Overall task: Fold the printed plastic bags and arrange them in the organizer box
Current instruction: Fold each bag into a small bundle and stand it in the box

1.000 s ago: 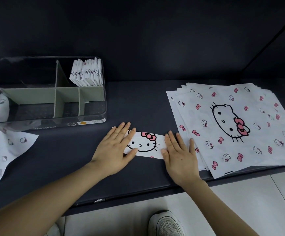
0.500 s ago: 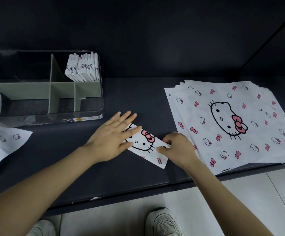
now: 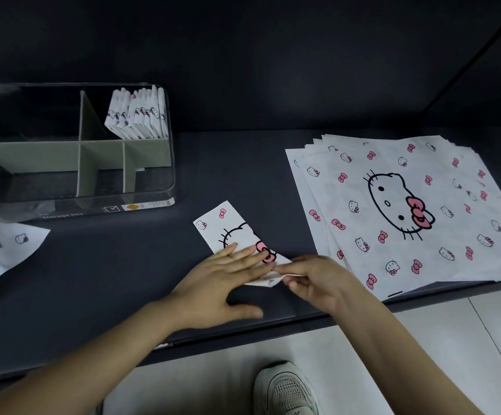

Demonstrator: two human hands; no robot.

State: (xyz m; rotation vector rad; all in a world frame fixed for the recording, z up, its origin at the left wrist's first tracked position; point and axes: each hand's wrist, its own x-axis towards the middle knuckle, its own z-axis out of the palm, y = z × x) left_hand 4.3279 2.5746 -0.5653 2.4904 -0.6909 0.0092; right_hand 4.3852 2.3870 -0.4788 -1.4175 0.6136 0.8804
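A folded strip of printed plastic bag (image 3: 228, 227), white with a cat face and pink bows, lies slanted on the dark table in front of me. My left hand (image 3: 225, 280) presses flat on its near half with straight fingers. My right hand (image 3: 315, 277) pinches the strip's near end and lifts it into a fold. The clear organizer box (image 3: 153, 202) with grey-green dividers stands at the back left. Several folded bags (image 3: 136, 115) stand upright in its back right compartment.
A stack of flat unfolded printed bags (image 3: 408, 211) covers the table's right side and overhangs the front edge. Another loose bag (image 3: 3, 250) lies at the far left, partly under the box. A white shoe (image 3: 285, 390) shows on the tiled floor below.
The strip has turned from lying across to slanting away from me. My right hand went from flat on it to pinching its near end; my left hand slid toward the near half.
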